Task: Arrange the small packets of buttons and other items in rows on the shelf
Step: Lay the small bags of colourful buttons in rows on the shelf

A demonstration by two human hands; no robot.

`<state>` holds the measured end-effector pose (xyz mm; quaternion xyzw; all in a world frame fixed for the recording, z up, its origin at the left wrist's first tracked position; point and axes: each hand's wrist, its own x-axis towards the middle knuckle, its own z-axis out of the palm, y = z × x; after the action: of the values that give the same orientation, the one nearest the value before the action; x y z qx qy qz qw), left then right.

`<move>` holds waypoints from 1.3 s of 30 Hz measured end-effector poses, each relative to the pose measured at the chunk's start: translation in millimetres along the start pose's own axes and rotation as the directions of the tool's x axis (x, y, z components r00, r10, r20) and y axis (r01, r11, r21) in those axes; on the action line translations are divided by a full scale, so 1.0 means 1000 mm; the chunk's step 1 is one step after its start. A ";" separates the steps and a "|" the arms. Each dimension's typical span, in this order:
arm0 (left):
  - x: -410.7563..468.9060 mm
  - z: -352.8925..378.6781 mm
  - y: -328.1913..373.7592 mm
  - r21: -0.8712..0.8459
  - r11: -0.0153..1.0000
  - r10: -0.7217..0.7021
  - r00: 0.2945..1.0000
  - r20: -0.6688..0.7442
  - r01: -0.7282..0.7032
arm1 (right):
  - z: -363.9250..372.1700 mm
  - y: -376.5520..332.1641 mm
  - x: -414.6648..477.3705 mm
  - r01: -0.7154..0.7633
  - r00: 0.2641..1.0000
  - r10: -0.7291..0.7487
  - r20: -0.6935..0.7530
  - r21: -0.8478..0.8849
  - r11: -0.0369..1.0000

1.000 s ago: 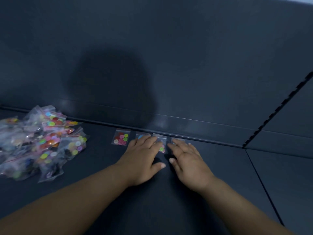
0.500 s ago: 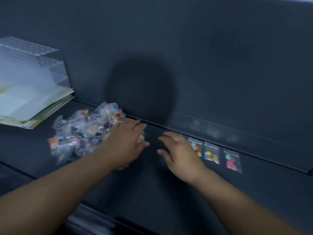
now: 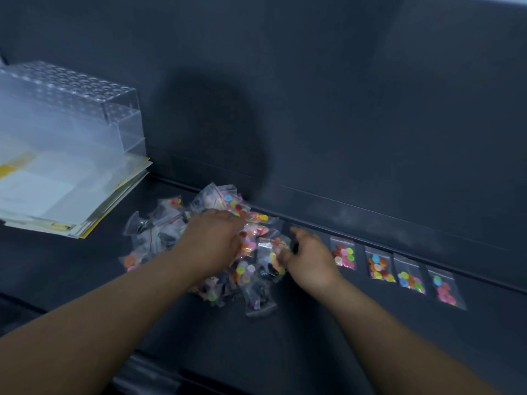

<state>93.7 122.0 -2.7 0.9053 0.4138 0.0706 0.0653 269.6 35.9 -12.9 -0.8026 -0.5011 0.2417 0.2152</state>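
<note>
At the far left, a clear plastic rack (image 3: 85,109) with rows of round holes in its top sits on a stack of white and yellow papers (image 3: 71,201). Behind, a dark grey wall panel (image 3: 370,109) carries a large rounded shadow (image 3: 211,143) near its middle.

The left forearm (image 3: 114,303) and right forearm (image 3: 385,317), both bare, reach forward and converge toward the middle. The left hand (image 3: 211,240) is palm down, its fingers bent downward out of sight. The right hand (image 3: 309,258) is just beside it, index finger stretched ahead and thumb angled toward the left hand. Blur hides whether either hand grips anything.
</note>
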 end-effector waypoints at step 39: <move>0.042 0.003 0.011 0.106 0.991 -0.096 0.987 0.127 0.082 | -0.016 -0.006 -0.011 -0.097 0.972 0.234 -0.030 0.854 0.512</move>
<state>129.0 146.7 -0.5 0.8907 0.4516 -0.0131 0.0502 270.8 26.1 4.9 -0.6562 -0.2251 0.4160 0.5880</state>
